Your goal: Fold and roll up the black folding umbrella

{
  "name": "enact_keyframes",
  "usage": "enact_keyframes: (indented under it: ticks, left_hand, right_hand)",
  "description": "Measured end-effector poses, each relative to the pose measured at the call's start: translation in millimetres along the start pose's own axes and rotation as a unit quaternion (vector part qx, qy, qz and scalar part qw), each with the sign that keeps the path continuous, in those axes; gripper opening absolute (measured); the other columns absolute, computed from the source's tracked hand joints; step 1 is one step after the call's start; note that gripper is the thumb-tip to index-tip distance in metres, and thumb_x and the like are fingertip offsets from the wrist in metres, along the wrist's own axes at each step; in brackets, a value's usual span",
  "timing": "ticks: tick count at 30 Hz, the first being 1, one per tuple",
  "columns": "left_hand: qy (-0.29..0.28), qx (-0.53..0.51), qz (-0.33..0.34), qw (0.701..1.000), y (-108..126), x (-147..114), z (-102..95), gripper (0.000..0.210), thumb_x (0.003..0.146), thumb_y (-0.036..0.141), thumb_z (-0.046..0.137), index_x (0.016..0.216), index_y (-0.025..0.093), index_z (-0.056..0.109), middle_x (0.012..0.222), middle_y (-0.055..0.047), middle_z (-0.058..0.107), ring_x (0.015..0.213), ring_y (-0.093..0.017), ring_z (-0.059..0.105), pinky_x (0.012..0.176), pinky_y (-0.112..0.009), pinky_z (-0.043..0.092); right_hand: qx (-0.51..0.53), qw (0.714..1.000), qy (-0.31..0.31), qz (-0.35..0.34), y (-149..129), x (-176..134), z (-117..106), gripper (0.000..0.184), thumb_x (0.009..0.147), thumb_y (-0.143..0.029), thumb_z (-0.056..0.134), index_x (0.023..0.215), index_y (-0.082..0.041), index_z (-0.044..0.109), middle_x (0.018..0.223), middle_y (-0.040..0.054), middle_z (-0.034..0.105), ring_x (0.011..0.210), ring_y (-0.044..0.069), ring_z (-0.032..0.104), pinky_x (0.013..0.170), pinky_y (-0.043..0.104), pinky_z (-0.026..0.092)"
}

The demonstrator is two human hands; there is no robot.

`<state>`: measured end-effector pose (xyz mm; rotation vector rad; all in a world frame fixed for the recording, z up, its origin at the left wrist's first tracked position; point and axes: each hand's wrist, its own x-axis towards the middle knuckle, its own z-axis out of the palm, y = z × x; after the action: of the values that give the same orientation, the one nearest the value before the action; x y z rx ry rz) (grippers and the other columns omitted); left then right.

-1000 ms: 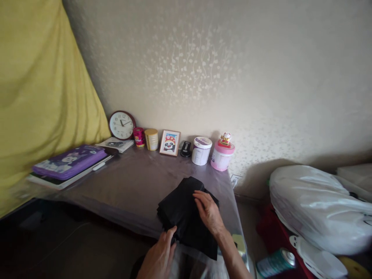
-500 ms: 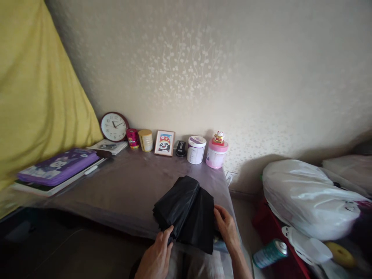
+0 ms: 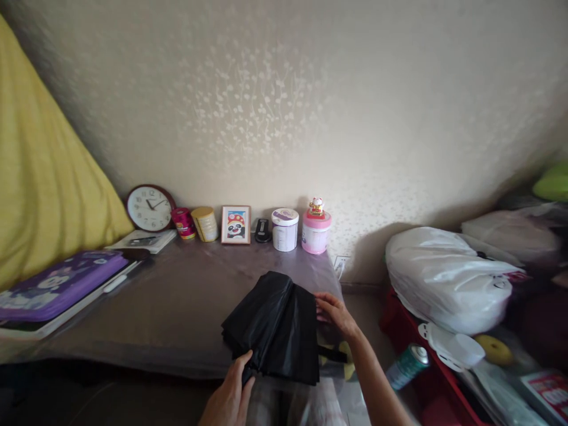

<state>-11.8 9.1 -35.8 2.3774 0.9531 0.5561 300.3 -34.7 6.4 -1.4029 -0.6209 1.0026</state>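
One black folding umbrella, its panels loose and fanned out, is held over the near right part of the counter, with its lower edge reaching past the front edge; whether its underside touches the top cannot be told. The left hand grasps the narrow dark end at the bottom, thumb laid along the upper side and the other fingers curled beneath. The right hand is at the opposite side, its bent fingers against the right border of the cloth; whether they pinch it cannot be told. A black strap sticks out from that side, below the right hand.

Along the wall, from left to right, stand a round clock, a pink canister, a yellow-lidded container, a framed panda picture, a small black device, a white tub and a pink-lidded tub, the last with a cat figurine on its lid. A purple case lies at the left, near a yellow curtain. Beyond the counter's right end are a bulging white bag and a teal spray can.
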Motion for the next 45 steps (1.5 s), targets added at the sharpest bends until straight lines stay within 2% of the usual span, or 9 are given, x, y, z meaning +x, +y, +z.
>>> enact_keyframes:
  ticks: [6,11,17,21,29,33,37,42,45]
  left_hand:
    - [0.003,-0.008,0.0,1.0,3.4,1.3,-4.6,0.034,0.088,0.029,0.029,0.12,0.019,0.037,0.124,-0.011,0.058,0.113,-0.017,0.056,0.092,-0.034,0.05]
    - [0.005,-0.006,0.008,1.0,-2.8,0.7,-0.9,0.033,0.089,0.028,0.031,0.121,0.02,0.036,0.124,-0.009,0.058,0.113,-0.017,0.056,0.092,-0.032,0.05]
    - [-0.018,0.0,0.015,1.0,-8.6,0.3,2.1,0.034,0.091,0.028,0.031,0.124,0.021,0.034,0.126,-0.009,0.056,0.114,-0.015,0.055,0.092,-0.03,0.05]
    - [-0.001,-0.02,0.002,1.0,-4.8,0.4,0.3,0.033,0.089,0.029,0.034,0.121,0.023,0.039,0.125,-0.006,0.058,0.113,-0.017,0.056,0.092,-0.032,0.05]
    - [-0.03,-0.052,-0.019,0.998,3.7,0.9,-6.7,0.036,0.089,0.031,0.032,0.124,0.024,0.037,0.127,-0.008,0.056,0.115,-0.018,0.055,0.094,-0.034,0.048]
    - [-0.033,-0.035,-0.019,0.999,4.2,1.2,-6.5,0.037,0.089,0.027,0.03,0.125,0.022,0.037,0.127,-0.009,0.055,0.115,-0.017,0.055,0.092,-0.032,0.048]
    - [-0.05,-0.011,-0.028,0.998,-1.5,1.4,-2.0,0.04,0.087,0.024,0.031,0.127,0.019,0.036,0.127,-0.011,0.055,0.111,-0.018,0.058,0.089,-0.031,0.049]
    - [-0.035,-0.006,-0.055,0.998,-6.4,0.3,1.8,0.05,0.085,0.021,0.036,0.135,0.022,0.03,0.133,-0.01,0.05,0.112,-0.02,0.056,0.089,-0.032,0.049]
    - [-0.049,-0.015,-0.042,0.998,-4.4,0.6,1.0,0.058,0.086,0.019,0.033,0.142,0.02,0.016,0.143,-0.012,0.035,0.12,-0.019,0.05,0.092,-0.03,0.046]
  right_hand:
    - [-0.003,0.999,-0.037,0.015,-3.5,5.9,-3.8,0.028,0.069,-0.035,0.069,0.091,-0.019,0.062,0.067,-0.0029,0.06,0.059,0.01,0.06,0.053,0.02,0.05]
    - [-0.022,0.999,-0.032,0.013,-6.8,-4.8,2.6,0.032,0.073,-0.047,0.063,0.086,-0.017,0.061,0.072,0.0,0.059,0.058,0.011,0.059,0.044,0.02,0.049]
    - [-0.08,0.996,-0.015,0.022,5.8,-27.7,28.1,0.037,0.069,-0.047,0.066,0.091,-0.017,0.061,0.071,-0.0004,0.063,0.055,0.012,0.058,0.039,0.017,0.043]
    - [-0.009,1.0,-0.013,-0.02,2.3,-29.7,43.5,0.034,0.067,-0.038,0.068,0.092,-0.016,0.061,0.077,0.001,0.067,0.067,0.016,0.062,0.056,0.023,0.05]
    - [0.08,0.996,-0.035,-0.035,-27.7,-14.2,85.2,0.037,0.065,-0.035,0.068,0.096,-0.017,0.058,0.078,0.0012,0.067,0.064,0.017,0.063,0.055,0.026,0.051]
    - [0.062,0.998,-0.005,-0.028,-27.7,-2.5,114.0,0.036,0.066,-0.034,0.066,0.097,-0.018,0.055,0.084,0.0028,0.067,0.068,0.016,0.064,0.045,0.019,0.045]
    - [0.069,0.996,0.046,-0.024,-20.0,7.4,137.5,0.04,0.065,-0.029,0.068,0.098,-0.019,0.05,0.08,0.0016,0.065,0.066,0.015,0.064,0.048,0.02,0.049]
    - [0.07,0.994,0.077,-0.022,-10.0,17.3,149.2,0.047,0.063,-0.028,0.07,0.103,-0.019,0.045,0.072,-0.0023,0.059,0.061,0.013,0.062,0.052,0.024,0.053]
    - [0.067,0.994,0.082,-0.023,-7.6,21.7,149.4,0.055,0.062,-0.028,0.071,0.108,-0.019,0.043,0.073,-0.0028,0.059,0.059,0.013,0.062,0.051,0.025,0.054]
